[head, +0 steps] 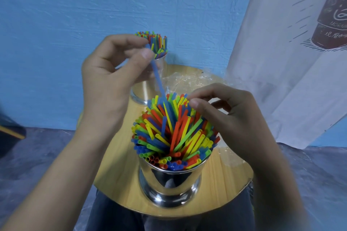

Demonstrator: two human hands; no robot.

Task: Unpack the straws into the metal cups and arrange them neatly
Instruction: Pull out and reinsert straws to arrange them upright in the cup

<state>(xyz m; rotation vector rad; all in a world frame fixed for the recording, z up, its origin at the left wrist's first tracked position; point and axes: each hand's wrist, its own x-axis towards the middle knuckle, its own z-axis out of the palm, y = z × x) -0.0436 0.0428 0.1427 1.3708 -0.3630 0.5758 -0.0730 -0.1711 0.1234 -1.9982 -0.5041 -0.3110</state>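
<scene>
A dark blue object (9, 131) with a yellow edge is sitting at the far left, blurred. Next to it, the left hand (105, 80) is hovering above the round wooden table (225, 184), its thumb and forefinger clamping together on a single blue straw (158, 80) while the other fingers are curling loosely. That straw is slanting down to the right, its lower end reaching into the bundle in the near cup.

Behind the left hand, the far metal cup (150, 73) is standing near the table's back edge, partly hidden by the fingers. A tight cluster of short straws (155, 43) in red, yellow, green and blue is sticking out of its top.

At the centre, the near metal cup (170, 180) is standing upright on the table's front part, and a mass of mixed straws (172, 133) is packing it and fanning outward in all directions.

The right hand (231, 116) is reaching over the far right side of that bundle, fingers curling, the thumb tip touching the straw ends; whether it is pinching any is not clear.

Crumpled clear plastic wrapping (189, 80) is lying behind the near cup. A white printed cloth (300, 62) is hanging at the right.
</scene>
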